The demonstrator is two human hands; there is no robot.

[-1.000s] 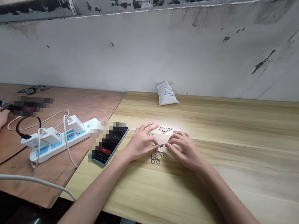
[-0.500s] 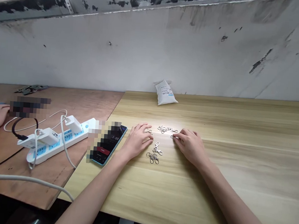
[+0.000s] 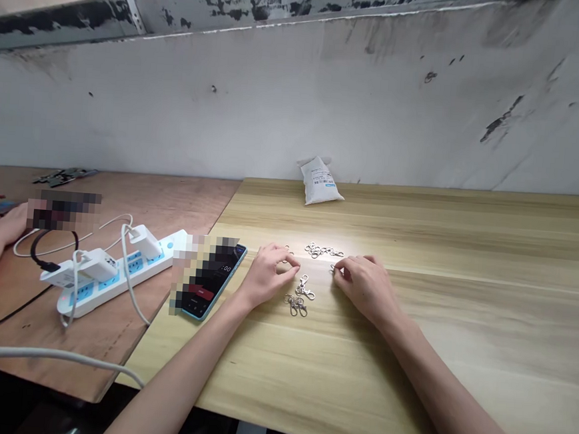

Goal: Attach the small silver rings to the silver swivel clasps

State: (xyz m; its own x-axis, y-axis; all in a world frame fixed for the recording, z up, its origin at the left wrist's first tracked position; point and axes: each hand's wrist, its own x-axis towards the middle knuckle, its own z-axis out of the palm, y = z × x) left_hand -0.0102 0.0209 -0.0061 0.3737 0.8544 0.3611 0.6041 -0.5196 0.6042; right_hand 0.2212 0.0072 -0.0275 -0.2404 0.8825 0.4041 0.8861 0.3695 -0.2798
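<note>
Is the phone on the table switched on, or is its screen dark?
It is on: the phone shows pale digits and a red button on its lit screen.

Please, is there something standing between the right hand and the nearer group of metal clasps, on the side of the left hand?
Nothing visible stands between the right hand and the nearer clasps. The farther clasps lie beyond that path, and the phone is past the left hand.
</note>
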